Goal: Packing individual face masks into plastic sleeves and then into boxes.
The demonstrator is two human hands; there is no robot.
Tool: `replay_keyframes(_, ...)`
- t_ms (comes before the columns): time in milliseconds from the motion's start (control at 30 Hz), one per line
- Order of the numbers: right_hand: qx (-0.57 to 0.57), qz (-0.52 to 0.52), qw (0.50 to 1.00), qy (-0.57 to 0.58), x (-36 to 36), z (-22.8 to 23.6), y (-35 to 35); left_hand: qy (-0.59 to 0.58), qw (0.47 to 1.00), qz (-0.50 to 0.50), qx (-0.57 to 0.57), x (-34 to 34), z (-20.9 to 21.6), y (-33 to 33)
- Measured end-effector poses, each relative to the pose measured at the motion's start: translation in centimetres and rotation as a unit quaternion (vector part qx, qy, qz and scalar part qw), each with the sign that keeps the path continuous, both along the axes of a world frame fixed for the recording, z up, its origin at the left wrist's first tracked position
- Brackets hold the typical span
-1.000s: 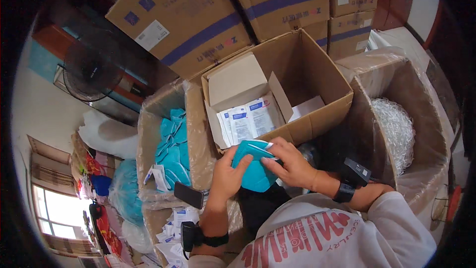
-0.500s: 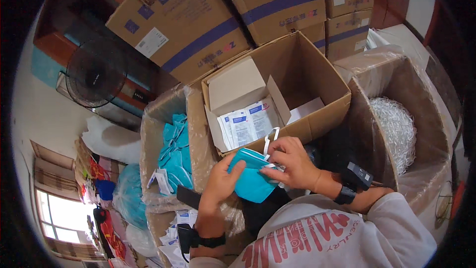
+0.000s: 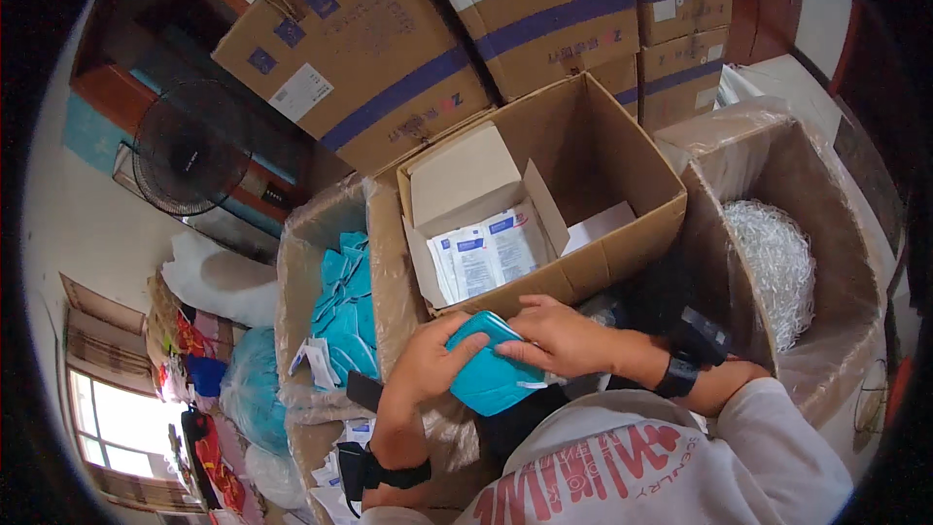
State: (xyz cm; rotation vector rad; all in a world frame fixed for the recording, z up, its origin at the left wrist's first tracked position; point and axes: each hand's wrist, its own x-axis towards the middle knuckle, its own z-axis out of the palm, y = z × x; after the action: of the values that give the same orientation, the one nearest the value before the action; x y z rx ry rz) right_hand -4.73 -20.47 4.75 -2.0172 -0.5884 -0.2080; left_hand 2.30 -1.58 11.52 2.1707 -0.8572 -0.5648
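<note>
A folded teal face mask is held in front of my chest, tilted. My left hand grips its left side, thumb across the front and fingers hidden behind. From the right, my right hand pinches the upper right part, its thumb laid on the teal surface. A short bit of white strap shows at the mask's lower right edge. Just beyond my hands, white printed packets stand in a small white carton, inside an uncovered cardboard box.
To the left, a plastic-lined box holds a heap of teal masks. Below it lie more white packets. At right, a lined box contains tangled white straps. Stacked cartons and a fan stand behind.
The white strap loop that my right hand held above the mask is out of sight there. My right hand has flattened against the mask, which has dropped slightly and turned.
</note>
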Motion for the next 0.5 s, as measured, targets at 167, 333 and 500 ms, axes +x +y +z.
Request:
replay_keyframes(167, -0.015, -0.095, 0.995, -0.006, 0.6, -2.1, 1.7, -0.155, 0.983, 0.054, -0.082, -0.5, -1.1, -2.5)
replay_keyframes(333, 0.103, -0.044, 0.979, 0.168, -0.1, -2.3, 2.6, -0.142, 0.974, 0.161, -0.075, 0.1, -6.1, -3.1)
replay_keyframes(500, 0.145, 0.118, 0.924, 0.335, -1.1, -2.2, -2.5, -0.16, 0.949, 0.229, -0.149, 3.6, -6.2, -0.8)
